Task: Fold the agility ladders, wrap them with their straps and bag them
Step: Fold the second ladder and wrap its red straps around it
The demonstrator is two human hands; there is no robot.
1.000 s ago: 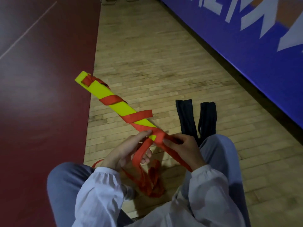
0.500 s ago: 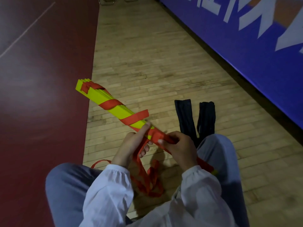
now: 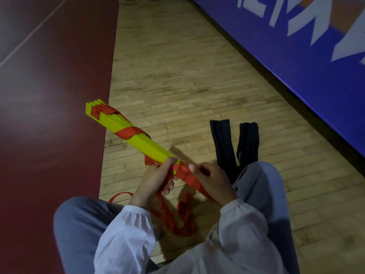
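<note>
A folded stack of yellow ladder rungs (image 3: 136, 138) points up and to the left above my lap, with a red strap (image 3: 129, 132) spiralled around it. My left hand (image 3: 153, 181) grips the stack's near end, thumb pressed on top, and strap runs through its fingers. My right hand (image 3: 212, 181) is closed on the strap-covered near end of the bundle. Loose red strap (image 3: 177, 220) hangs down and piles on the floor between my knees. Two black bags (image 3: 223, 143) lie flat on the wooden floor just beyond my right knee.
I sit on a wooden floor (image 3: 187, 80). A dark red floor area (image 3: 49, 115) lies to the left. A blue padded wall (image 3: 296, 46) with white lettering runs along the right. Metal chair legs (image 3: 128, 0) show at the far top.
The bundle has turned about its length, showing its edge side. One wrap of strap near the hands has come off or shifted. The far end has dropped slightly.
</note>
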